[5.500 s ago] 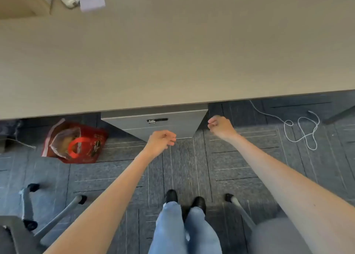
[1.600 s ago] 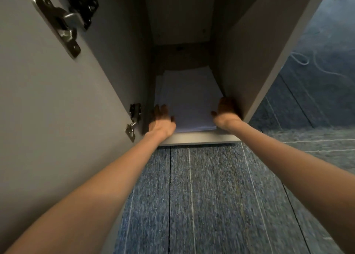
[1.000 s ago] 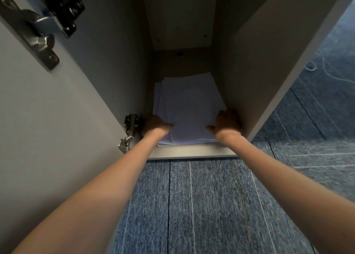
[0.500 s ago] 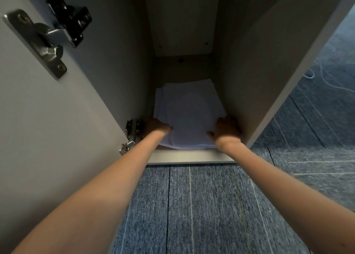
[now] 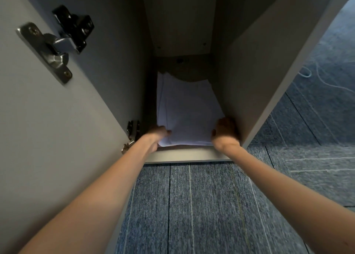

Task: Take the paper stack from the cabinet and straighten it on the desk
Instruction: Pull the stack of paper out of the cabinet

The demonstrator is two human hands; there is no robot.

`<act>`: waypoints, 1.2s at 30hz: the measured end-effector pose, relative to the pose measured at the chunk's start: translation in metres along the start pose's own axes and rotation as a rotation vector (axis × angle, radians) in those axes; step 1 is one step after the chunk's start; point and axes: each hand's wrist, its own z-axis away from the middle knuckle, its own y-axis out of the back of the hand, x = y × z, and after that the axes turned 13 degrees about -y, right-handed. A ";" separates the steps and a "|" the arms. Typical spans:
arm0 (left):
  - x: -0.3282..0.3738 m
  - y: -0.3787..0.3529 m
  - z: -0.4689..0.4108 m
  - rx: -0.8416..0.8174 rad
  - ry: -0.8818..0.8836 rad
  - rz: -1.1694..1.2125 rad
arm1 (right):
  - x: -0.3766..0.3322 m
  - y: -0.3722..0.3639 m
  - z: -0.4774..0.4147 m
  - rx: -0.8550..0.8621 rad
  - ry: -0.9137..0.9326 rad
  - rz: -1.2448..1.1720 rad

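Observation:
A loose white paper stack (image 5: 187,111) lies on the floor of the open cabinet (image 5: 255,77), its sheets slightly fanned at the far end. My left hand (image 5: 158,133) grips the stack's near left corner, thumb on top. My right hand (image 5: 224,131) holds the near right corner against the cabinet's right wall. The front edge of the stack is raised a little off the cabinet's bottom lip (image 5: 188,155).
The open cabinet door (image 5: 57,119) stands at my left with two metal hinges (image 5: 57,42) on it. Blue carpet tiles (image 5: 192,205) cover the floor in front. A white cord (image 5: 318,75) lies on the carpet to the right.
Both hands have closed on the stack's near corners and drawn it slightly toward the cabinet's front edge; the far end of the sheets has shifted forward.

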 end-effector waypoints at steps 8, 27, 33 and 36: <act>-0.002 0.019 0.066 0.148 0.003 0.178 | -0.032 0.061 0.021 -0.050 -0.317 -0.474; 0.139 0.099 0.326 -0.042 0.326 0.216 | -0.049 0.292 0.235 -0.448 -0.677 -0.682; 0.197 0.124 0.404 -0.076 0.347 0.223 | -0.067 0.392 0.299 -0.441 -0.746 -0.642; 0.227 0.138 0.440 -0.112 0.392 0.207 | -0.072 0.430 0.326 -0.449 -0.772 -0.634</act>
